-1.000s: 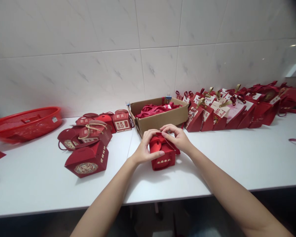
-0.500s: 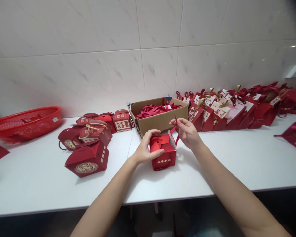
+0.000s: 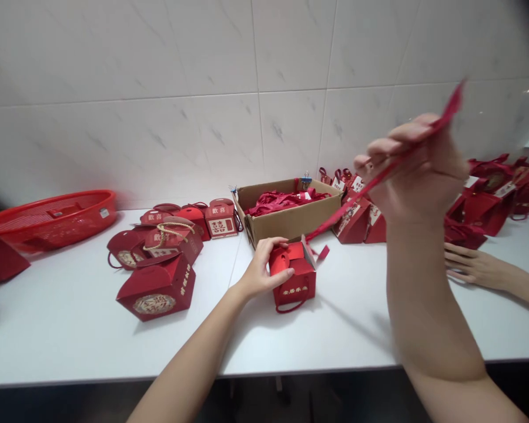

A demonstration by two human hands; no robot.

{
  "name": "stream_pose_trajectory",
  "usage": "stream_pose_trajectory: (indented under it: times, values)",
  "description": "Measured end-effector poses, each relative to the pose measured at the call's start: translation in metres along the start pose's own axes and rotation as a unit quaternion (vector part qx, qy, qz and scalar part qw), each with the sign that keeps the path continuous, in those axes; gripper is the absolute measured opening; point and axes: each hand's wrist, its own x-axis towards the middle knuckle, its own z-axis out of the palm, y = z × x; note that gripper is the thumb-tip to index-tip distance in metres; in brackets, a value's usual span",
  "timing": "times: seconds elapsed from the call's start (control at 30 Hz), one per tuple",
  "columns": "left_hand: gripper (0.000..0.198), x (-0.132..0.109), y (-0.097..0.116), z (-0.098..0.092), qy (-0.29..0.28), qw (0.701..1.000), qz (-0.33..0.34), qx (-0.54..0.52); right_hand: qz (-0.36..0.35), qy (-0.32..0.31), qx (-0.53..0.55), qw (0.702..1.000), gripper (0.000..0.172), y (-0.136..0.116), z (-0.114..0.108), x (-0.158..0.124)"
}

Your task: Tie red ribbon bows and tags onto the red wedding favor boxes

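Note:
A small red gift box (image 3: 294, 279) with gold lettering stands on the white table (image 3: 70, 329) in front of me. My left hand (image 3: 259, 271) wraps round its left side and top, holding it down. My right hand (image 3: 417, 170) is raised high at the right, fingers pinched on a red ribbon (image 3: 357, 197). The ribbon runs taut from that hand down to the box's open right flap.
A cardboard box (image 3: 291, 220) of red ribbons sits just behind. Several red gift boxes (image 3: 158, 288) lie to the left, and a red basket (image 3: 53, 220) at far left. Red gift bags (image 3: 489, 202) line the wall at right. Another person's hand (image 3: 471, 265) rests on the table at right.
My right hand has pulled the ribbon up and to the right, away from the box. Another person's hand has come in at the right. My left hand stays on the box.

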Motion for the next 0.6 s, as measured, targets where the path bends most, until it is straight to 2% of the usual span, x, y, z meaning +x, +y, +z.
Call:
stream_pose_trajectory:
  times: [0.07, 0.13, 0.2, 0.27, 0.33, 0.4, 0.47, 0.5, 0.53, 0.6]
  values:
    - [0.05, 0.0, -0.001, -0.001, 0.003, 1.0, -0.001, 0.007, -0.025, -0.022, 0.034, 0.999, 0.009, -0.008, 0.002, -0.001]
    - [0.049, -0.001, -0.004, 0.0, 0.015, 1.0, -0.003, -0.013, -0.015, -0.041, 0.045, 0.998, 0.005, -0.007, 0.003, -0.004]
    - [0.049, -0.001, -0.01, 0.001, 0.04, 0.997, 0.0, -0.068, 0.034, -0.059, -0.004, 0.998, 0.008, 0.0, 0.002, -0.005]
    - [0.048, -0.001, -0.017, 0.002, 0.075, 0.987, 0.004, -0.144, 0.117, -0.092, -0.105, 0.983, 0.015, 0.01, 0.002, -0.005]
    - [0.046, 0.0, -0.022, 0.004, 0.116, 0.97, 0.006, -0.213, 0.221, -0.158, -0.219, 0.937, 0.019, 0.023, 0.002, -0.005]
    - [0.044, 0.001, -0.023, 0.005, 0.15, 0.955, 0.006, -0.255, 0.314, -0.252, -0.302, 0.864, 0.021, 0.038, 0.002, -0.005]
    - [0.043, 0.002, -0.021, 0.006, 0.171, 0.945, 0.003, -0.279, 0.373, -0.334, -0.348, 0.792, 0.022, 0.055, 0.002, -0.007]
    - [0.043, 0.002, -0.019, 0.006, 0.174, 0.942, -0.001, -0.288, 0.391, -0.362, -0.361, 0.766, 0.022, 0.063, 0.002, -0.008]
    - [0.044, 0.002, -0.018, 0.006, 0.175, 0.939, -0.006, -0.295, 0.403, -0.378, -0.367, 0.748, 0.021, 0.071, 0.002, -0.01]
    - [0.045, 0.002, -0.016, 0.006, 0.179, 0.938, -0.013, -0.298, 0.42, -0.391, -0.372, 0.73, 0.021, 0.084, 0.004, -0.012]
